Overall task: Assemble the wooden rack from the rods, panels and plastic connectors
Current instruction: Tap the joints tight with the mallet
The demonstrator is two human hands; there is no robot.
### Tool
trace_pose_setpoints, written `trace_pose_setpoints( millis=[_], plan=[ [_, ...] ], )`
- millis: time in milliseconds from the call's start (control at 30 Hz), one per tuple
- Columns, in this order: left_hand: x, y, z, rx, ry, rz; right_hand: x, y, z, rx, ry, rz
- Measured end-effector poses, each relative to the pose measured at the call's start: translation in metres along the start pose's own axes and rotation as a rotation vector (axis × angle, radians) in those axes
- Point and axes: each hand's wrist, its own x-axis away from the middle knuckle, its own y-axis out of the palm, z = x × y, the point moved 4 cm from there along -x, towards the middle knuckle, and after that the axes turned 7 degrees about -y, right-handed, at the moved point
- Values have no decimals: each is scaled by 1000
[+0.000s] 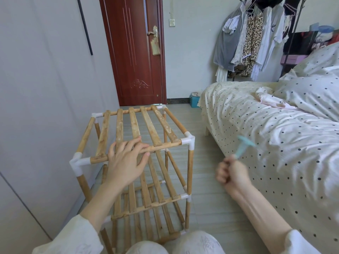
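A wooden rack (135, 129) of rods and slatted panels stands upright on the floor, joined at its corners by white plastic connectors (189, 141). It has three slatted shelves. My left hand (126, 160) lies flat, fingers spread, on the front rod of the top shelf. To the right of the rack, my right hand (232, 174) is closed around the handle of a small light blue plastic mallet (244, 146), which is blurred and raised in the air near the bed edge.
A bed (256, 125) with a dotted sheet fills the right side. A white wardrobe wall (45, 88) runs along the left. A dark red door (135, 52) is behind the rack. Clothes hang on a stand (247, 37) at the back right. Tiled floor lies between rack and bed.
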Motion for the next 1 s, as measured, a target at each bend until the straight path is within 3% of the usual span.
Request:
trace_pose_setpoints(
  millis=[67,100,167,233,367,400,533,600,700,833,1000],
  plan=[
    [0,-1,-2,2,0,9,8,5,19,218,166,-181],
    [0,-1,-3,4,4,9,5,3,18,237,172,-188],
    [1,-1,-3,6,12,2,-5,-3,3,59,79,-36],
    [0,-1,-1,5,15,4,-6,-8,-4,39,-38,58],
    [0,-1,-1,9,17,26,13,18,13,404,71,-341],
    [0,-2,-2,9,21,27,10,21,6,392,23,-333],
    [1,-3,-1,18,28,10,-3,10,-12,69,-157,78],
    [1,-2,-1,15,28,13,-3,7,1,191,-105,19],
    [0,-2,-2,14,26,27,4,15,13,423,32,-247],
    [1,0,-4,25,27,18,-4,10,-6,311,-159,-4],
    [-8,-2,-15,126,10,1,5,14,13,544,-43,-233]
  ],
)
